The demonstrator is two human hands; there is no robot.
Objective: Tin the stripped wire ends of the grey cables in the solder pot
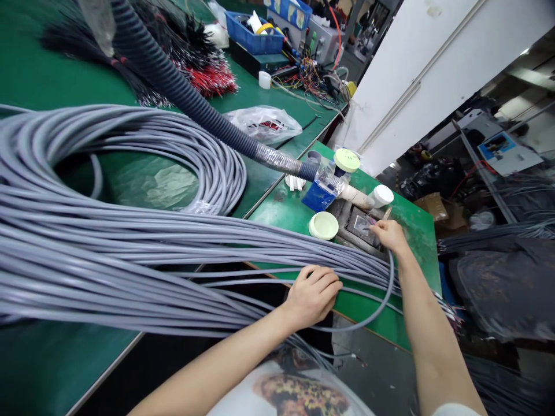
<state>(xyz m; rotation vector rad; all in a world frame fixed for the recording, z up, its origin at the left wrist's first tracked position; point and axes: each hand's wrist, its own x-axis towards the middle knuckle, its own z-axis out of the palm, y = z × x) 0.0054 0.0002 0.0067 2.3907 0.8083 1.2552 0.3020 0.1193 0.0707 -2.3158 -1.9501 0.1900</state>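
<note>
My right hand (pixel 391 236) pinches the end of a grey cable (pixel 380 307), whose thin inner wires point at a square dark pot (pixel 361 225) with a shiny silvery surface, which looks like a solder pot. From that hand the cable loops down and back toward my left. My left hand (pixel 313 293) is curled over the edge of a thick bundle of grey cables (pixel 234 237); its fingertips are partly hidden, but it appears closed on cables there. Above the pot ends a ribbed hose (pixel 208 118) with a taped nozzle.
Around the pot stand a pale green round tub (pixel 323 226), a lidded jar (pixel 346 160), a white cup (pixel 382 195) and a blue box (pixel 319 196). Coiled cable (pixel 221 167) covers the left table. Behind are a plastic bag (pixel 264 124), black and red wires (pixel 208 75) and a blue bin (pixel 255 37).
</note>
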